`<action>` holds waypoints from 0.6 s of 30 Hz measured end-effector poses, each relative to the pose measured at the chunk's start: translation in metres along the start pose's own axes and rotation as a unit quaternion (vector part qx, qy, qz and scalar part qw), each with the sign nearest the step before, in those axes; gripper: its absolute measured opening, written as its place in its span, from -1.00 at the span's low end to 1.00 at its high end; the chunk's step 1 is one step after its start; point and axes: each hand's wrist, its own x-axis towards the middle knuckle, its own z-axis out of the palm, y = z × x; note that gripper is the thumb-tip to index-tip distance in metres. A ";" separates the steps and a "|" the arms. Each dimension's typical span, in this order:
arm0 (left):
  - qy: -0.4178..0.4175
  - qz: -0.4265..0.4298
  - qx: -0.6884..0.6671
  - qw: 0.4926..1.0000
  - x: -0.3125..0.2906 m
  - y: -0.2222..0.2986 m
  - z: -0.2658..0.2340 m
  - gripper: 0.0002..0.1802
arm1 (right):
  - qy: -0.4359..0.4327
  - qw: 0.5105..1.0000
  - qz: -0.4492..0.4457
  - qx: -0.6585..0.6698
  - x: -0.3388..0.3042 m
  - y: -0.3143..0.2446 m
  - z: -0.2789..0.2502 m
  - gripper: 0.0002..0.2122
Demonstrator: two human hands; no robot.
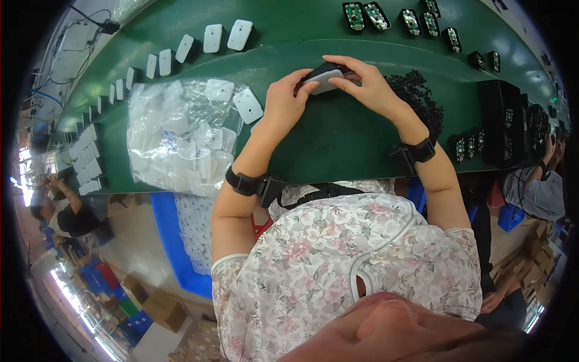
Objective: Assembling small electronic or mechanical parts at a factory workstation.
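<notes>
Fingers of left hand (285,96) and right hand (363,84) pinch 1 grey casing (325,77); clear bag of white covers (175,142) lies left of them.

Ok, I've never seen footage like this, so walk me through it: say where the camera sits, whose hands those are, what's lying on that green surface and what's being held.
There is no machine here. The camera is worn on a person's head and looks down, with a wide lens that bends straight edges. The floral shirt at the bottom is the wearer's own.

The left hand and right hand both grip one small grey and white plastic casing over the green table. Each wrist carries a black band.

To the left lies a clear bag of white plastic covers. More white covers stand in a row along the far belt, and small circuit boards further right. A pile of small black parts sits beside the right hand.
</notes>
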 end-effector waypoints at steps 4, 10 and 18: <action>-0.022 0.010 0.009 1.000 0.003 0.009 -0.001 -0.70 | 0.005 1.000 0.019 -0.020 -0.004 -0.010 -0.009 -0.63; -0.049 -0.039 -0.070 0.996 0.047 0.007 0.007 -0.72 | 0.124 0.992 -0.017 -0.019 0.000 0.002 -0.022 -0.62; 0.030 -0.150 -0.124 0.981 0.161 -0.058 -0.016 -0.62 | 0.270 0.877 0.106 -0.383 -0.049 0.026 -0.117 -0.84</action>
